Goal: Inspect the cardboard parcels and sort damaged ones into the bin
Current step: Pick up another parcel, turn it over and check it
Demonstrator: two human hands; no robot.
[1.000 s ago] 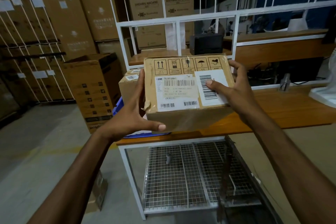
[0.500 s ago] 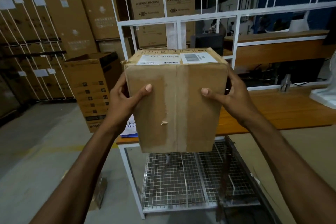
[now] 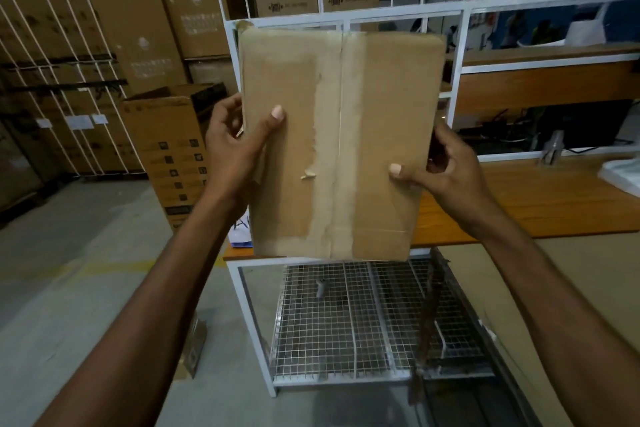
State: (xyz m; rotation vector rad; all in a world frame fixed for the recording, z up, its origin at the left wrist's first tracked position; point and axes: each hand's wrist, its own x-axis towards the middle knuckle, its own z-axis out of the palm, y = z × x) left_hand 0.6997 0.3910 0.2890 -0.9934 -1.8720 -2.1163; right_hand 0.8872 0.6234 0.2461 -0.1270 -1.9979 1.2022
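Note:
I hold a brown cardboard parcel up in front of me, its taped underside facing the camera. Clear tape runs down its middle seam, and a small scrap of torn tape curls up left of the seam. My left hand grips the parcel's left edge, thumb on the facing side. My right hand grips the right edge lower down, thumb on the face. The label side is turned away and hidden.
A wooden worktable with a white frame stands behind the parcel, a wire mesh shelf beneath it. An open brown carton stands on the floor at left. Tall stacked cartons fill the background.
I have tipped the parcel from label side, through its top edge, to its taped underside facing me. It has also risen and come closer to the camera.

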